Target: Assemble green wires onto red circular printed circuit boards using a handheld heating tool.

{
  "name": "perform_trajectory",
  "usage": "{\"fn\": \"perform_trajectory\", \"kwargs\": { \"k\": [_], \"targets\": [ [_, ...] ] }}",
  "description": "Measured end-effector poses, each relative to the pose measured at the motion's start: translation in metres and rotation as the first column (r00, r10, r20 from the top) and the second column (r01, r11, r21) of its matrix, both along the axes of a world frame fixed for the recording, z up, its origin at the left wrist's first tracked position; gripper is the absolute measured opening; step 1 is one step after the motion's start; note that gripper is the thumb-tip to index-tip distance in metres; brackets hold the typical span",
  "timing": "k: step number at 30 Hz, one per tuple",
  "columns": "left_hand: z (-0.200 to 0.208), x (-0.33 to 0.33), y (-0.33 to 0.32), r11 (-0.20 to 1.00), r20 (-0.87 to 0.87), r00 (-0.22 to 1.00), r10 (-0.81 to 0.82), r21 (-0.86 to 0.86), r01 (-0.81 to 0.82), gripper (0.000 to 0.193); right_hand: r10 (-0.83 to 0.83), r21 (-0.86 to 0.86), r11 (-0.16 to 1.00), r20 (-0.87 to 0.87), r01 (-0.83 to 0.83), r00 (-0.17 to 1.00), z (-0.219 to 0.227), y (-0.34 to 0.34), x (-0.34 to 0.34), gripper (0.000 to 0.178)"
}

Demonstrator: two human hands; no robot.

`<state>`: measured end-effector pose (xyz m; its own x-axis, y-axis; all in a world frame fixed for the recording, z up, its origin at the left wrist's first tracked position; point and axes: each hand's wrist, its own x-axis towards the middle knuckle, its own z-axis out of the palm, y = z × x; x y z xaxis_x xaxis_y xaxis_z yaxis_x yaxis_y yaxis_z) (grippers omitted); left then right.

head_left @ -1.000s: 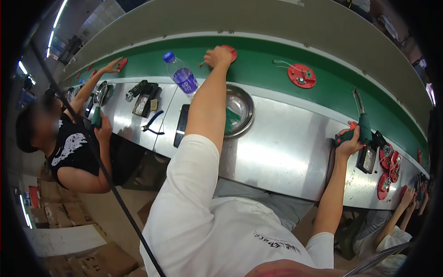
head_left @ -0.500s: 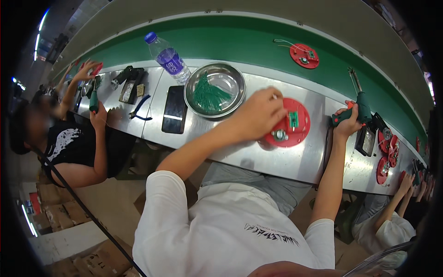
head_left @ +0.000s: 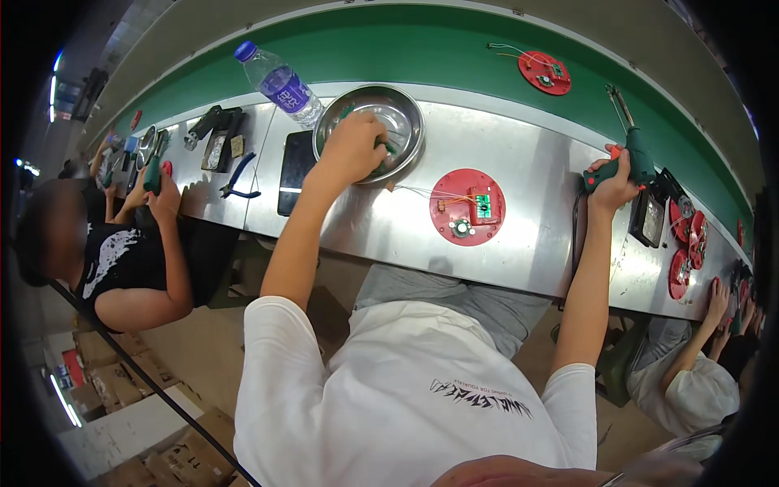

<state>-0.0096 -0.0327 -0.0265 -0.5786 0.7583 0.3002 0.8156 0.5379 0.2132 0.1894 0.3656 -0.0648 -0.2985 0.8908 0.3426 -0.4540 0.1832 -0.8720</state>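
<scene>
Inside the steel bowl (head_left: 406,114), left hand (head_left: 353,146) grip unclear; right hand (head_left: 610,183) clasps screwdriver (head_left: 637,158).

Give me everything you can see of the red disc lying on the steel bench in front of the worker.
The red disc is a round, flat, plastic-looking plate lying flat on the steel bench. It carries a small green circuit board, a round silvery part and thin wires trailing off its left edge toward the metal bowl. No hand touches it: the left hand is in the bowl, the right hand grips a green power screwdriver.
</scene>
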Motion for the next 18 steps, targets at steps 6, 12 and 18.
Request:
{"fn": "perform_trajectory", "kwargs": {
  "k": [6, 12, 18],
  "targets": [
    [0.002, -0.01, -0.006, 0.993, 0.148, 0.986, -0.074, 0.102, 0.059, 0.009, 0.022, 0.027, 0.999, 0.032, -0.023, 0.999, -0.004, -0.001, 0.003, 0.025],
    [0.019, -0.014, -0.015, 0.955, 0.387, 0.919, -0.079, 0.294, -0.042, 0.014, 0.038, 0.01, 0.999, 0.022, -0.038, 0.999, -0.002, -0.001, 0.005, 0.025],
    [0.028, 0.014, 0.004, 0.827, 0.622, 0.755, -0.207, 0.524, -0.205, 0.013, 0.103, 0.128, 0.986, 0.018, -0.104, 0.995, 0.014, -0.011, 0.016, 0.026]
  ]
}}
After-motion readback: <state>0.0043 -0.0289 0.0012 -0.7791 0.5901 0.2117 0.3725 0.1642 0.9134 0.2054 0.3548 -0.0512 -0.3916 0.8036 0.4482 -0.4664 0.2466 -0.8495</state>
